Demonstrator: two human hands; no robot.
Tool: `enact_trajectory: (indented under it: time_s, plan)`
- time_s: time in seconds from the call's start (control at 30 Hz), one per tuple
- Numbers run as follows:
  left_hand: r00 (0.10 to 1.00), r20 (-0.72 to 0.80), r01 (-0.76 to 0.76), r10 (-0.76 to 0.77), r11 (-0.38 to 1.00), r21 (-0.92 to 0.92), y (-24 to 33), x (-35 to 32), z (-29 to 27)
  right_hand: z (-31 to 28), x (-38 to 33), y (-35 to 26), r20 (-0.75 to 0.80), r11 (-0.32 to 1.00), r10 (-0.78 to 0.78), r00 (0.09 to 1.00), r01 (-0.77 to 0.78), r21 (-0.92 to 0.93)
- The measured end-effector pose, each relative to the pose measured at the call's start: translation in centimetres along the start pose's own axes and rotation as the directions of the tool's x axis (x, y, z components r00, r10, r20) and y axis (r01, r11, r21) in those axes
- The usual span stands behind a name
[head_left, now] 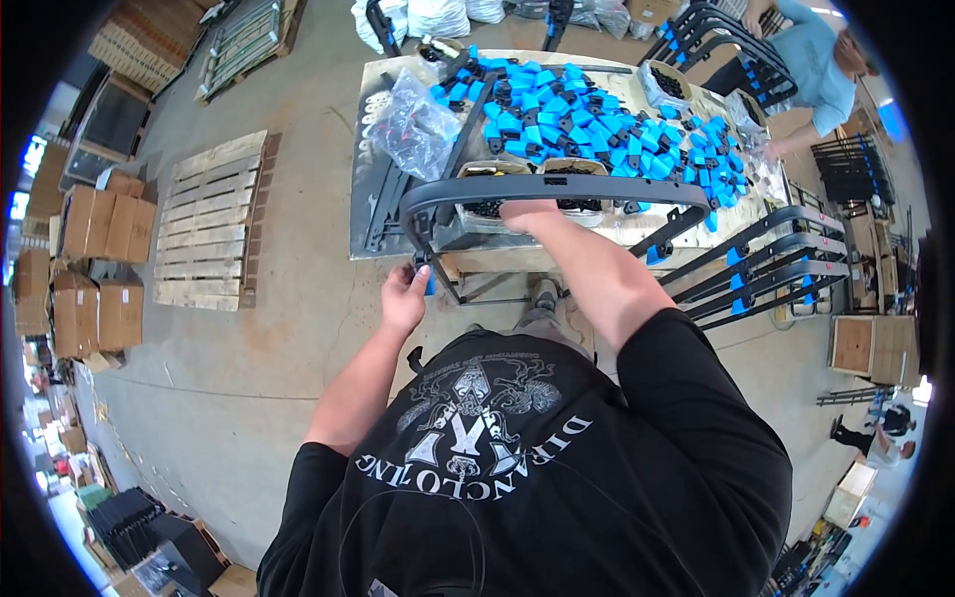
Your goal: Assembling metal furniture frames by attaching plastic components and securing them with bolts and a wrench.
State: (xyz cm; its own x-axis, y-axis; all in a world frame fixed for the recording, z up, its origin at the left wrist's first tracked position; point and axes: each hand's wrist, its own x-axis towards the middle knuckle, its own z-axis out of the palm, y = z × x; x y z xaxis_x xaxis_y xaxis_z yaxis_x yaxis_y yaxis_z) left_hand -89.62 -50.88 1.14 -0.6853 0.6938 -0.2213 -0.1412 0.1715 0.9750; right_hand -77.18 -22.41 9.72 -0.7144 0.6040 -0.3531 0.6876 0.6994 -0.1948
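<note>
A black curved metal frame (607, 189) stands in front of me at the near edge of the worktable. At its left corner my left hand (403, 297) is closed on a blue plastic piece (430, 283) by the frame's leg. My right hand (525, 213) reaches under the frame's top bar to the parts bins; its fingers are hidden there. One bin (493, 227) of small dark parts lies by that hand, and a second bin (587, 221) sits to its right. A heap of blue plastic pieces (542, 109) with black parts covers much of the tabletop.
A clear plastic bag (416, 124) lies on the table's left part. Several black frames with blue pieces (761, 261) stand at the right. Across the table, a co-worker in a blue shirt (821, 60) reaches in. A wooden pallet (211, 219) and cardboard boxes (99, 224) are on the left floor.
</note>
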Motion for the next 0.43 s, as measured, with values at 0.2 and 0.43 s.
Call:
enact_trajectory:
  time_s: [0.2,0.43]
  plan:
    - [0.979,-0.083,0.196,-0.186,0.971,0.138,4.8,-0.9,0.8,0.1,-7.8,1.7,-0.122,0.838,0.157,0.980,-0.067,0.541]
    - [0.897,-0.069,0.442,-0.436,0.885,0.145,10.3,-1.1,1.3,5.5,-12.6,5.0,-0.025,0.668,-0.072,0.997,0.067,0.741]
